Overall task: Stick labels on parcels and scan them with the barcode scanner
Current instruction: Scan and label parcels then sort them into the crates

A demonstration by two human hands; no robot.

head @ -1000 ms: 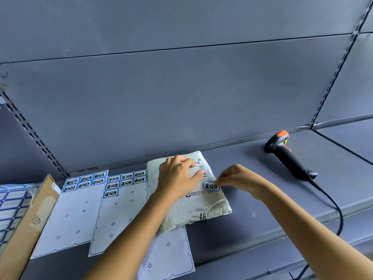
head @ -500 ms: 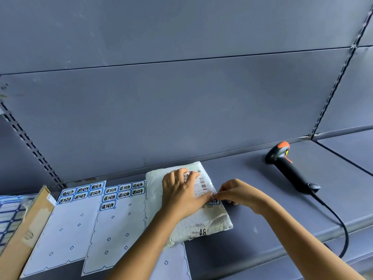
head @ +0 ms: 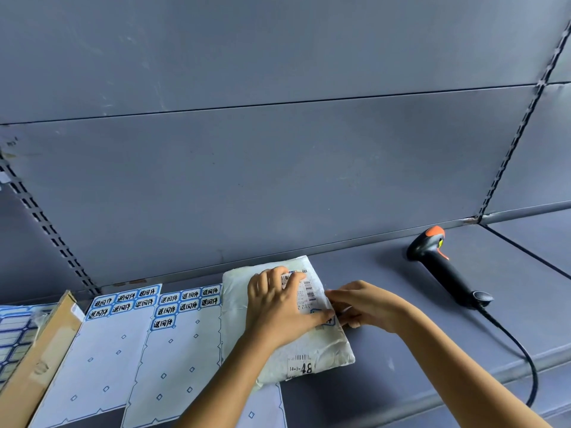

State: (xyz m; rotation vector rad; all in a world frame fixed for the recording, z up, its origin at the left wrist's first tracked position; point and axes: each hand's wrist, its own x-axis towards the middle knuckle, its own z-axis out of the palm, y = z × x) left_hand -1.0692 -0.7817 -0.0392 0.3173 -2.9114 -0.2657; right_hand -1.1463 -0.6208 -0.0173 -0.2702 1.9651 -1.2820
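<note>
A mostly peeled label sheet (head: 262, 407) pokes out from under the parcel's near edge. The white parcel (head: 324, 350) lies flat on the grey shelf (head: 401, 384), its long axis running from near right to far left, with the "14-3-48" tag (head: 299, 364) at its near end. The left hand (head: 278, 307) rests on top of the parcel, fingers loosely bent and close together, thumb pressing a blue label (head: 330, 319) near the parcel's right edge. The right hand (head: 367, 304) meets that label from the right, fingers bunched; whether they pinch it or only press it, I cannot tell. Left of the parcel lie two label sheets (head: 105, 350) (head: 182, 344), labels left only along their far ends. Farther left stands a cardboard box (head: 40, 359); its contents are unclear. Right of the parcel, well apart, lies the barcode scanner (head: 445, 270), head pointing far left, its cable (head: 522, 353) trailing nearward.
</note>
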